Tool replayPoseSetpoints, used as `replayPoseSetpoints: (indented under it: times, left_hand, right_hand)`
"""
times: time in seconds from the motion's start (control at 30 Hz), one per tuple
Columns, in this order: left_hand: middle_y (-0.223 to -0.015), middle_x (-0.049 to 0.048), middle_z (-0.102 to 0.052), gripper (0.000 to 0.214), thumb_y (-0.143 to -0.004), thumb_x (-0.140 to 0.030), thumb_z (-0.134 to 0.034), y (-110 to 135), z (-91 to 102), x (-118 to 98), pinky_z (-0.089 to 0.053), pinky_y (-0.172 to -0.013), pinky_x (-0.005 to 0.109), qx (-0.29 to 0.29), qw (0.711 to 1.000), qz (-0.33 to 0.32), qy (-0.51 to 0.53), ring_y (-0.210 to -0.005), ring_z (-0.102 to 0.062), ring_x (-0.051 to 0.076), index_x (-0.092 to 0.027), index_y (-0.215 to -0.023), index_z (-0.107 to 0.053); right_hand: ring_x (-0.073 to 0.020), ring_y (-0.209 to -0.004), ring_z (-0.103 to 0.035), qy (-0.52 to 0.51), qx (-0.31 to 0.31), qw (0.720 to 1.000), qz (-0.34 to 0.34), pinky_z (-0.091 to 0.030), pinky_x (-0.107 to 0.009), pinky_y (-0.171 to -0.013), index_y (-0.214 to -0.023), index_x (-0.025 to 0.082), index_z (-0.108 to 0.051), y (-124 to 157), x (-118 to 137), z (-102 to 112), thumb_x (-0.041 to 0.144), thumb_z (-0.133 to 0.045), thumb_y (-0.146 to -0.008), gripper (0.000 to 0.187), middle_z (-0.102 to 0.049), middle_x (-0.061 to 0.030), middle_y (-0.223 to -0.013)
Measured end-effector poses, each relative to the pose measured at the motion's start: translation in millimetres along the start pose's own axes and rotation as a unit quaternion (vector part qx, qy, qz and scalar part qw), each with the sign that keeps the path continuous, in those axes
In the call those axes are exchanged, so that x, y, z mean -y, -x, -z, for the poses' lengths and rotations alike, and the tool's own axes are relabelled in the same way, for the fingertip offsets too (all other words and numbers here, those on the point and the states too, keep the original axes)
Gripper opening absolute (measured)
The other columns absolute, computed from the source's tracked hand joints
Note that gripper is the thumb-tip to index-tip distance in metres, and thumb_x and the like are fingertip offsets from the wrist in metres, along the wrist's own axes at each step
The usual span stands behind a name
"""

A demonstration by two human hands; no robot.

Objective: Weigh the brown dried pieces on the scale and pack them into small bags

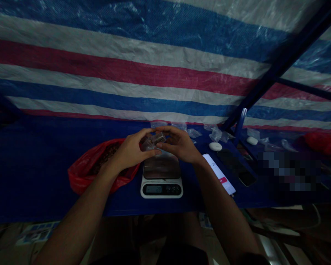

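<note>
We hold both hands above the kitchen scale (162,165), just over the far part of its metal plate, with a small clear packet (157,138) between them. Our left hand (134,147) grasps the packet from its left side, the thumb stretched along beneath it and the forefinger bent over the top. Our right hand (180,144) curves in from the other side, its fingers arched above the packet's tube-like end and its thumb near the lower edge; we cannot tell whether it grips or only steadies. We see the scale's display lit at its near edge, though the digits are too small for us to read surely. Beside the scale on the left, partly behind our left forearm, we have a red plastic bag (78,177) gaping at the top, with small brown pieces (105,158) inside. To the right of our right wrist lie a phone with a bright screen (219,175), a dark phone (238,168) and a small white case (215,146). Farther back on the blue table (38,165) we see crumpled clear bags (215,134) near the foot of the striped sheet (143,70).
</note>
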State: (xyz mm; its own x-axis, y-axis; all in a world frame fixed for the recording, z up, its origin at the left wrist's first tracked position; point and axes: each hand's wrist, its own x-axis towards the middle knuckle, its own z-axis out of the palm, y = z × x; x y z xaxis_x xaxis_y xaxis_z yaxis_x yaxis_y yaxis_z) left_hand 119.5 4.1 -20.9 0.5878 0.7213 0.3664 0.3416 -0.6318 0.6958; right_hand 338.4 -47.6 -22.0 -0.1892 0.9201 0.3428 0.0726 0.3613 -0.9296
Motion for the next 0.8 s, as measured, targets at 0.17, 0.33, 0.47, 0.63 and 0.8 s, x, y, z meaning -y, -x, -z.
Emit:
replayPoseSetpoints:
  times: [0.17,0.33,0.47,0.63,0.8]
  left_hand:
    - [-0.126,0.0125,-0.078,0.076,-0.079,-0.059,-0.086,0.9,-1.2,-1.1,-0.060,-0.100,0.047,-0.003,1.000,0.008,0.030,-0.112,-0.076,0.032,-0.021,-0.141,-0.063]
    - [-0.120,0.0116,-0.079,0.078,-0.078,-0.058,-0.087,1.2,-1.3,-3.6,-0.062,-0.094,0.045,-0.004,0.999,0.011,0.048,-0.101,-0.078,0.030,-0.019,-0.142,-0.063]
    - [-0.123,0.0117,-0.079,0.083,-0.076,-0.058,-0.090,0.2,-2.4,-2.3,-0.062,-0.097,0.044,-0.014,0.997,0.010,0.073,-0.105,-0.078,0.031,-0.020,-0.145,-0.061]
    - [-0.122,0.0112,-0.080,0.074,-0.079,-0.052,-0.089,-1.6,-1.8,-0.5,-0.061,-0.101,0.043,-0.054,0.993,0.013,0.104,-0.108,-0.078,0.029,-0.020,-0.141,-0.064]
    - [-0.117,0.0087,-0.082,0.050,-0.084,-0.048,-0.084,-11.4,3.3,0.7,-0.059,-0.104,0.042,-0.146,0.985,0.044,0.083,-0.110,-0.077,0.027,-0.020,-0.123,-0.073]
  right_hand:
    - [-0.0239,-0.112,-0.072,-0.027,0.000,1.000,-0.011,-0.064,-0.045,-0.100,-0.128,0.028,-0.074,-1.1,0.7,-2.0,0.036,-0.090,-0.081,0.050,-0.072,-0.0073,-0.134]
    - [-0.0242,-0.113,-0.072,-0.058,-0.003,0.998,-0.002,-0.062,-0.046,-0.102,-0.125,0.027,-0.073,-2.0,3.0,-4.9,0.038,-0.092,-0.079,0.051,-0.073,-0.0072,-0.133]
    - [-0.0229,-0.107,-0.073,-0.056,-0.011,0.998,0.001,-0.062,-0.045,-0.100,-0.117,0.025,-0.068,-2.3,-0.6,-0.6,0.039,-0.092,-0.079,0.047,-0.074,-0.0071,-0.123]
    - [-0.0239,-0.115,-0.071,-0.033,-0.023,0.999,0.010,-0.061,-0.044,-0.100,-0.129,0.028,-0.059,1.2,-0.2,14.2,0.039,-0.087,-0.083,0.056,-0.069,-0.0076,-0.125]
    - [-0.0238,-0.111,-0.069,0.115,0.077,0.990,-0.008,-0.057,-0.042,-0.096,-0.123,0.023,-0.070,6.5,7.0,22.2,0.032,-0.083,-0.085,0.041,-0.073,-0.0066,-0.118]
